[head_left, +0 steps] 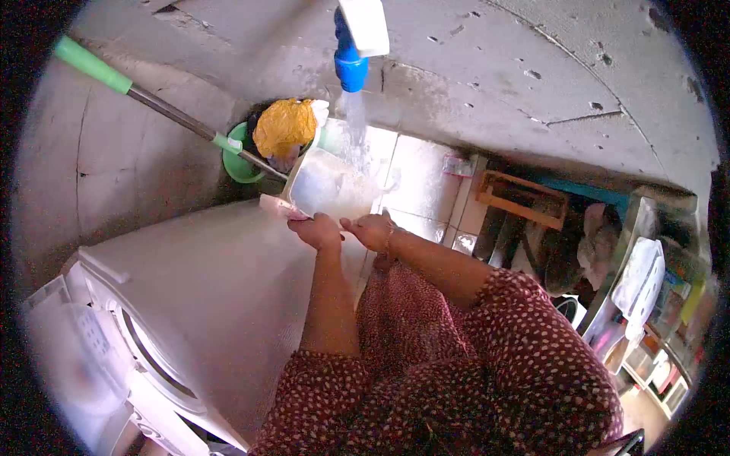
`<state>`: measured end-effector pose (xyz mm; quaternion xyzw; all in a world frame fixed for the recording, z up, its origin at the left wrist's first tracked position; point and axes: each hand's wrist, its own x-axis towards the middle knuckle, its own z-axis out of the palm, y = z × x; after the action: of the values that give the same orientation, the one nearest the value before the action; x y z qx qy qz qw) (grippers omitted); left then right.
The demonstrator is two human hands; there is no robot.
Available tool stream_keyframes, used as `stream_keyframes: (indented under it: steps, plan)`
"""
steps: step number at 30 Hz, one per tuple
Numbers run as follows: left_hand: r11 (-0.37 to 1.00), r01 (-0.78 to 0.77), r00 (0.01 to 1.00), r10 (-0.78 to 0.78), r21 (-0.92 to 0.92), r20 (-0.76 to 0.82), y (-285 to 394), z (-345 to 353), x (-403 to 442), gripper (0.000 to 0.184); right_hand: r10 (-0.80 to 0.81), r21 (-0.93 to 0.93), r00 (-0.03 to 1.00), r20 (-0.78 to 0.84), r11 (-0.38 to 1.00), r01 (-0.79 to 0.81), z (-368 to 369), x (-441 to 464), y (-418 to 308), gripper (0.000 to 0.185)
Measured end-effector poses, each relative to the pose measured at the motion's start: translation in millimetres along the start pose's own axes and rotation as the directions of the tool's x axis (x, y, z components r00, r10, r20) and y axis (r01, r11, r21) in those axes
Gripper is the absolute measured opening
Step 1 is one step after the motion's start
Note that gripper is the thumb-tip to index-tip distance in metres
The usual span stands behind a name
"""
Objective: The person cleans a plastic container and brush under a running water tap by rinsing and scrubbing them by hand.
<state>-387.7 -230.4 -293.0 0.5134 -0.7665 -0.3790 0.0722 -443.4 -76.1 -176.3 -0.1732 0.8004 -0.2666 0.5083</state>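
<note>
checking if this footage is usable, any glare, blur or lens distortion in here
Head view: round, fisheye-like frame with black corners; same view: glare bleaches the white tiles; head view again: the falling water is a soft blur, the container looks hazy, but the left hand and right hand are readable.

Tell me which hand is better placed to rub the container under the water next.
Probably the right hand: it is nearer the line of the falling water, while the left hand, farther left on the container, could steady it.
</note>
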Motion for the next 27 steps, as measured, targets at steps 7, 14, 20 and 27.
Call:
stream_keyframes:
  steps: [7, 14, 20, 27]
  plan:
    - [0.996, 0.000, 0.999, 0.004, 0.091, -0.045, 3.2, -10.3, 0.8, 0.048, -0.149, -0.434, 0.977, -0.152, 0.898, 0.069, -0.9, 20.0, 29.9, 0.050]
    - [0.950, -0.015, 0.999, 0.004, 0.311, 0.035, 23.6, -5.8, 7.3, 0.045, -0.154, -0.230, 0.947, -0.283, 0.969, 0.089, 9.8, -1.5, 10.4, 0.059]
    - [0.963, 0.174, 0.982, -0.184, 0.207, 0.032, 96.3, -26.0, -2.5, 0.047, -0.290, 0.077, 0.906, -0.307, 0.942, 0.328, 25.6, 6.9, 8.8, 0.039]
    - [0.885, 0.174, 0.899, -0.322, 0.432, 0.297, 166.6, -42.9, -20.6, 0.048, -0.129, 0.258, 0.902, -0.413, 0.933, 0.252, 12.9, 0.8, 15.6, 0.023]
